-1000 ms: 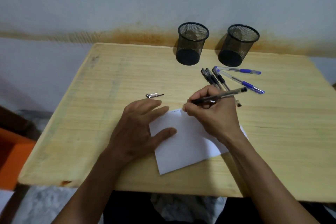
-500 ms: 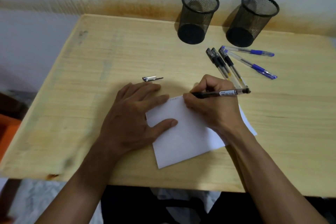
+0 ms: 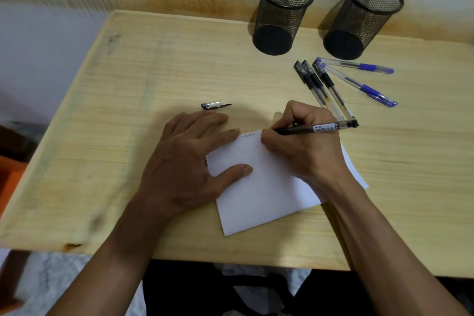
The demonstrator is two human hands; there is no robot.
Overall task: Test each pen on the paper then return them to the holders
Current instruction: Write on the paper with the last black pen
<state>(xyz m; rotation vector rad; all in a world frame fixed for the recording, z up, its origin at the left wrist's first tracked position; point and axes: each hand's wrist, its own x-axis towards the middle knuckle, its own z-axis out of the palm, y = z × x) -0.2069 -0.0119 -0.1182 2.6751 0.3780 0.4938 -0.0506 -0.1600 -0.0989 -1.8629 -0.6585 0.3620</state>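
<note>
My right hand [image 3: 305, 146] grips a black pen [image 3: 318, 128] with its tip on the top edge of the white paper [image 3: 264, 192], beside a short scribble. My left hand [image 3: 189, 159] lies flat, fingers spread, pressing the paper's left part down. The pen's cap [image 3: 215, 105] lies on the table just beyond my left fingers. Three black pens [image 3: 322, 87] and two blue pens [image 3: 364, 78] lie loose near the holders. Two black mesh holders [image 3: 282, 13] [image 3: 361, 18] stand at the back; no pens show in them.
The wooden table [image 3: 154, 72] ends at a stained wall behind the holders. Its front edge runs just under my forearms. An orange object [image 3: 10, 177] sits on the floor at the left.
The camera has tilted and moved closer, so everything sits lower and larger. My right hand has shifted slightly along the paper's top edge and a short scribble now shows. My left hand stays put.
</note>
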